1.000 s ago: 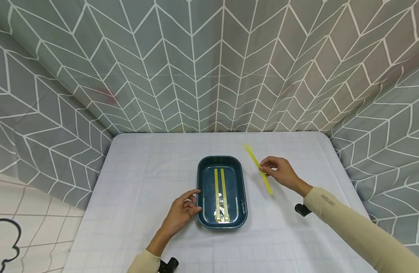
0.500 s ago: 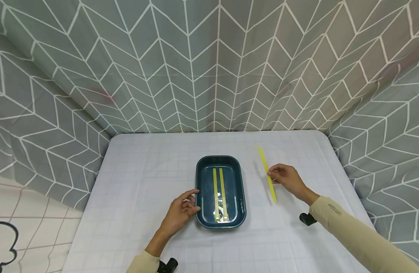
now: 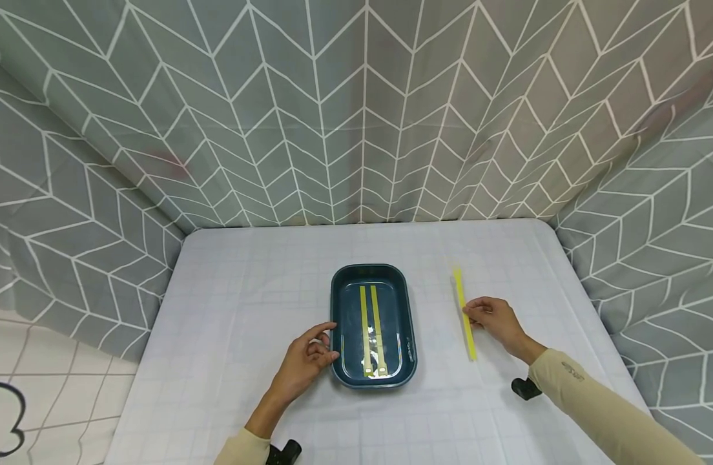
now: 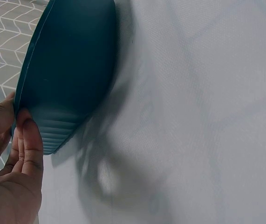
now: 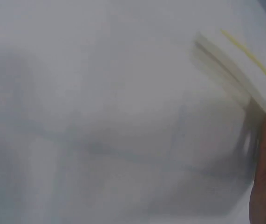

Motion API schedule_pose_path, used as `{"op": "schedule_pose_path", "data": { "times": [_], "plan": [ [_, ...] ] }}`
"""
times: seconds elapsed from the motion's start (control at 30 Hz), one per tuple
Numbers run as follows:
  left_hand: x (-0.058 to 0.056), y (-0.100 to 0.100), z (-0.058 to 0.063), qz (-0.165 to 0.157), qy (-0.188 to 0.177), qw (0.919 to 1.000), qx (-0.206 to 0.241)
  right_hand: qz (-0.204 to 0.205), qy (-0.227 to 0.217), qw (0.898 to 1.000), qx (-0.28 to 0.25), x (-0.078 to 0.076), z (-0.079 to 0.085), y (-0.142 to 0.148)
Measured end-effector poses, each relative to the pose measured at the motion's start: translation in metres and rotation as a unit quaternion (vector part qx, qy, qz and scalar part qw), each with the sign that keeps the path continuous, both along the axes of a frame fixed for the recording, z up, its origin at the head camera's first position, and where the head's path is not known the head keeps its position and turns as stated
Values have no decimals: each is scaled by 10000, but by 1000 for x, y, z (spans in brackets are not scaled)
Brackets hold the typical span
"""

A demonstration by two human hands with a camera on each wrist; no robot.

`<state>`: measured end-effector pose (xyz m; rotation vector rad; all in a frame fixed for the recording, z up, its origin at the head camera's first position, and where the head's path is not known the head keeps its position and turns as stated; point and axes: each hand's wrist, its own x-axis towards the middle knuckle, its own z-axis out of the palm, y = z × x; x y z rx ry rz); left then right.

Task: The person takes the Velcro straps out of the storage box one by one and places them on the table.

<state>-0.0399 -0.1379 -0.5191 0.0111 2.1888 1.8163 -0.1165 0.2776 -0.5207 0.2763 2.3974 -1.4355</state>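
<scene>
In the head view, my left hand (image 3: 300,367) is at the left side of a dark teal rectangular tray (image 3: 396,310). The left wrist view shows the thumb and fingers (image 4: 31,147) pinching the tray's rim from both sides. Two yellow strips (image 3: 375,307) lie lengthwise and side by side inside the tray, their near ends squarish. To the right of the tray, my right hand (image 3: 500,325) pinches a third thin yellow strip (image 3: 469,336) near its middle. This strip stands nearly lengthwise, close over the table. In the right wrist view its far part (image 5: 254,59) shows with a shadow beneath.
A white cloth with faint grid lines covers the table (image 3: 252,278). Grey curtains (image 3: 356,129) with white zigzag lines surround its back and sides. Pale floor tiles (image 3: 60,394) show at the lower left. A small black device (image 3: 526,389) sits at the right wrist.
My right hand has moved right and nearer with the yellow strip, turning it from slanted to almost lengthwise. The left hand stays at the tray's rim.
</scene>
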Motion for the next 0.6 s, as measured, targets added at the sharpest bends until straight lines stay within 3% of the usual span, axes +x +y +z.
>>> {"op": "schedule_pose_path", "data": {
  "times": [0.27,0.6],
  "plan": [
    [1,0,2,-44,1,10000,43,-98,-301,9993,214,5,-4,-1],
    [1,0,3,-67,4,10000,39,172,200,9970,723,4,-11,2]
  ]
}}
